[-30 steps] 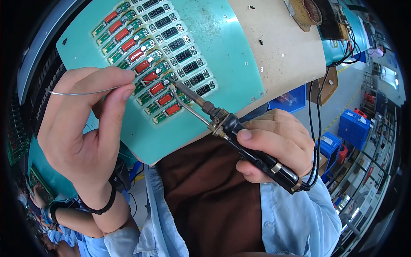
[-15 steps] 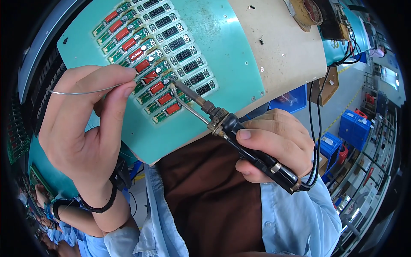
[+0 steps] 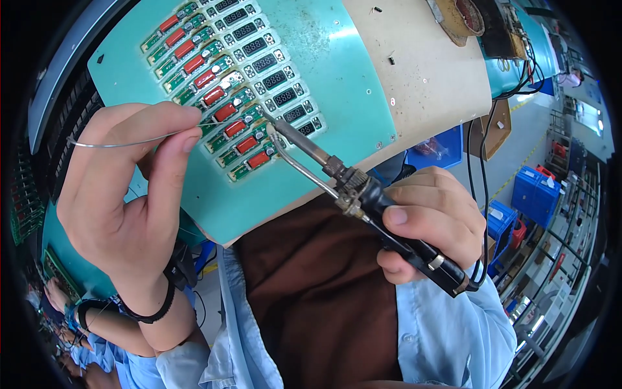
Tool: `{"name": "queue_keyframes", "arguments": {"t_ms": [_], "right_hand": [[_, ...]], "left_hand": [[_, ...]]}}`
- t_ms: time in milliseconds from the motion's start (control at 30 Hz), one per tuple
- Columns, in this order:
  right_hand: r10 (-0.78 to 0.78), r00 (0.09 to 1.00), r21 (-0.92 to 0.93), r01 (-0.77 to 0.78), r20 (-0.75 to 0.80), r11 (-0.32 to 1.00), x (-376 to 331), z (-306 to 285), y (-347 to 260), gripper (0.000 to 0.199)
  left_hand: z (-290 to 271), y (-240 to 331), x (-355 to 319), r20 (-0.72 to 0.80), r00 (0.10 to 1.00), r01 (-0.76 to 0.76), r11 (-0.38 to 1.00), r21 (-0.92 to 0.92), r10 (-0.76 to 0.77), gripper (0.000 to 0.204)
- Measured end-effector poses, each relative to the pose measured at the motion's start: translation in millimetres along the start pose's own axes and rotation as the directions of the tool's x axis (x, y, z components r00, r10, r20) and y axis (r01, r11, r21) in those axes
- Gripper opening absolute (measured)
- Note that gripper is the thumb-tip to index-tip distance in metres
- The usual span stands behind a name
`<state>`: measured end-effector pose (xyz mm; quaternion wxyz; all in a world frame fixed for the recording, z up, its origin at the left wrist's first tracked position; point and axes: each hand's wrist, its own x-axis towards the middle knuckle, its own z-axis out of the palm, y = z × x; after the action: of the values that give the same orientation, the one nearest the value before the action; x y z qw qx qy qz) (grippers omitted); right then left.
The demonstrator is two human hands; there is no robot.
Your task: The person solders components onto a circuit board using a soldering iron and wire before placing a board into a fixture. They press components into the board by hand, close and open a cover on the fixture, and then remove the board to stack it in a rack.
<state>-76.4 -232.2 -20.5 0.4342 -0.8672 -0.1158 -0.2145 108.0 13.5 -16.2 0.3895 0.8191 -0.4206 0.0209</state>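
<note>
Between the thumb and forefinger of my left hand (image 3: 126,194) is a thin silvery solder wire (image 3: 107,144), its long end trailing left. The other end points over a row of small green circuit boards (image 3: 258,159) with red rectangular components. My right hand (image 3: 437,214) is wrapped round the black handle of a soldering iron (image 3: 414,249). A bent metal tube (image 3: 304,170) runs beside the iron's shaft. The iron's tip is near the right ends of the lower boards; I cannot tell whether it touches. Alongside stands a row of black digit displays (image 3: 274,79).
The boards lie on a green mat (image 3: 330,84) over a beige sheet (image 3: 414,78). A brown round holder (image 3: 463,19) sits at the far right, with black cables (image 3: 483,155) hanging down. Blue crates (image 3: 536,189) stand on the floor. Another person's hand (image 3: 57,295) shows at lower left.
My right hand and the soldering iron have moved to the right, and the tip has shifted slightly right and up. My left hand stays nearly in place with the solder wire.
</note>
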Motion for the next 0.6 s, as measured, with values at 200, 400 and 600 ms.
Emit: {"name": "queue_keyframes", "arguments": {"t_ms": [200, 400, 600], "right_hand": [[0.011, 0.997, -0.010, -0.011, 0.071, 1.000, -4.4, 0.5, 1.2, 0.034], [0.036, 0.994, -0.021, -0.034, 0.102, 0.999, -3.6, 1.0, 0.9, 0.036], [0.030, 0.995, -0.022, -0.028, 0.098, 0.999, -4.0, 2.9, 2.2, 0.035]], "left_hand": [[5.7, 2.4, -1.5, 0.023, 1.000, 0.000, 1.000, -0.022, 0.000, 0.015], [6.2, 2.0, -0.4, 0.027, 1.000, 0.000, 1.000, -0.016, 0.001, 0.013], [7.6, 3.6, -1.9, 0.027, 0.999, 0.019, 1.000, -0.017, -0.019, 0.013]]}}
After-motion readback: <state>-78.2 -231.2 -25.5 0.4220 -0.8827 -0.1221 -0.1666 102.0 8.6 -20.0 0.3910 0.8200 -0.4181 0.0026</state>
